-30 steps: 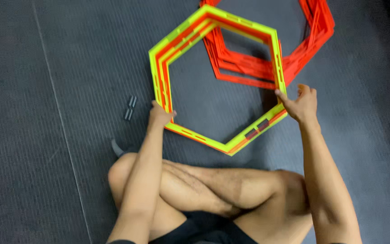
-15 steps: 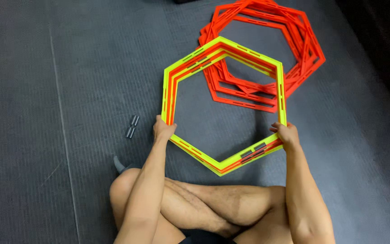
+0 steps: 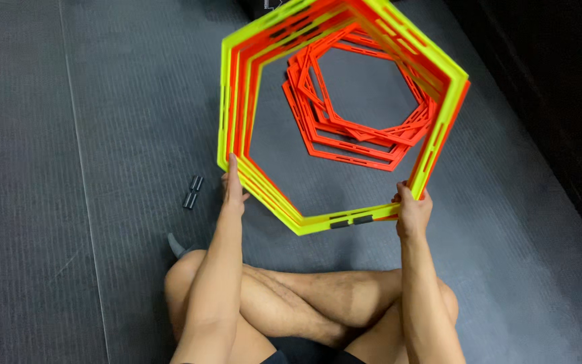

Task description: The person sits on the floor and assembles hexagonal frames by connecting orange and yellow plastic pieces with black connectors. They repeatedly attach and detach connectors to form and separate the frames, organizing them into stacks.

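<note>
While I sit cross-legged on the dark floor mat (image 3: 89,101), my left hand (image 3: 233,189) grips the lower left edge of a stack of hexagon rings (image 3: 264,182), fingers closed around it. My right hand (image 3: 412,212) clamps the lower right corner. Stack is tilted up off the floor: yellow outer rings, orange ones nested, dark slots along the sides. Through it I see a loose orange ring pile (image 3: 351,138) flat on the mat. Two small dark clips (image 3: 192,191) lie just left of my left hand.

stack of hexagonal rings (image 3: 264,195), yellow and orange, slotted, tilted up off floor, lower corners held.
</note>
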